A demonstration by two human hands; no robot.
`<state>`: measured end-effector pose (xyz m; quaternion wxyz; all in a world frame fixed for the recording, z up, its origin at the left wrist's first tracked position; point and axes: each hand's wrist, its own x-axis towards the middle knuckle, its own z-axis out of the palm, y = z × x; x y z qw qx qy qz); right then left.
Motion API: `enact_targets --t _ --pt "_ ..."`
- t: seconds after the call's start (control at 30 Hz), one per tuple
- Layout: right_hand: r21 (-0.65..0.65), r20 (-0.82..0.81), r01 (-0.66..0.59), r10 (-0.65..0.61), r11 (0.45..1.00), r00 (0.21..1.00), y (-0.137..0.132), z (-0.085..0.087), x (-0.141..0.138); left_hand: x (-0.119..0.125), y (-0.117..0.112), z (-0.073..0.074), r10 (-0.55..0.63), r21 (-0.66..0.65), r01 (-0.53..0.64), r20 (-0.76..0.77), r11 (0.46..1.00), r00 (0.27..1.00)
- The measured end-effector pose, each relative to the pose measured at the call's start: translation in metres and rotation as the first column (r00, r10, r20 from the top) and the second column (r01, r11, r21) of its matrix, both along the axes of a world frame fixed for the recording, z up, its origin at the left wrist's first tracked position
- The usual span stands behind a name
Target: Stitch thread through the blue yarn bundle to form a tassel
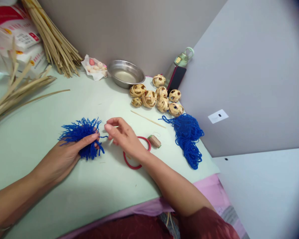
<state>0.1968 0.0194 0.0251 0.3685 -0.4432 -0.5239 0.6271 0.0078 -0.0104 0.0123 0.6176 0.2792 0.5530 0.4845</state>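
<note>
A bundle of cut blue yarn (76,131) with frayed, spread ends is pinched between the thumb and fingers of my left hand (64,154). A short strand sticks out of the bundle toward my right hand (122,134), whose thumb and fingers are curled together at the strand's end. Whether those fingertips grip the strand is hard to make out. Beneath my right wrist lies a red looped object (126,161), partly hidden by the arm. Just beyond it rests a spool of brown thread (154,141). A looped skein of blue yarn (188,132) lies to the right.
Several woven strip balls (149,99) sit at the back, near a metal bowl (126,74), a phone (176,79) and a green bottle (180,61). Bundled dry strips (54,43) and packages (22,36) fill the back left. A thin stick (148,119) lies mid-table.
</note>
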Motion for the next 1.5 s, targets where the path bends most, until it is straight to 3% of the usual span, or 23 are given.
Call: enact_targets --t 0.1,0.17,0.3,0.43,0.73,0.93,1.27,1.5 --pt "0.083 0.088 -0.214 0.207 0.973 0.974 -0.004 -0.002 0.000 -0.001 -0.001 -0.003 -0.021 0.019 0.020 0.034 1.000 0.999" --pt "0.113 0.071 -0.263 0.256 0.958 0.964 -0.003 -0.005 -0.001 -0.002 -0.002 -0.005 -0.030 0.025 0.029 0.042 0.999 0.999" --pt "0.124 -0.042 -0.143 0.149 0.982 0.988 0.000 -0.010 -0.002 -0.004 -0.001 -0.009 -0.020 0.015 0.020 0.039 1.000 0.999" --pt "0.036 -0.093 -0.091 0.094 0.995 0.991 0.000 -0.011 -0.005 -0.003 0.000 -0.008 -0.027 -0.023 0.028 0.049 0.999 0.998" --pt "-0.046 -0.105 -0.105 0.100 0.993 0.990 0.001 -0.012 -0.006 -0.003 0.000 -0.006 -0.056 -0.017 0.056 -0.018 0.998 0.998" --pt "-0.077 -0.129 -0.161 0.150 0.984 0.980 -0.001 -0.011 -0.006 -0.002 0.003 -0.004 0.019 -0.075 -0.013 0.086 0.997 0.996" --pt "0.024 0.045 -0.144 0.143 0.989 0.989 -0.001 -0.012 -0.004 -0.002 0.003 0.002 0.054 -0.118 -0.034 0.175 0.992 0.983" --pt "-0.027 -0.078 -0.151 0.148 0.988 0.986 -0.001 -0.010 -0.005 -0.002 0.002 0.002 -0.034 -0.024 0.039 0.152 0.999 0.988"
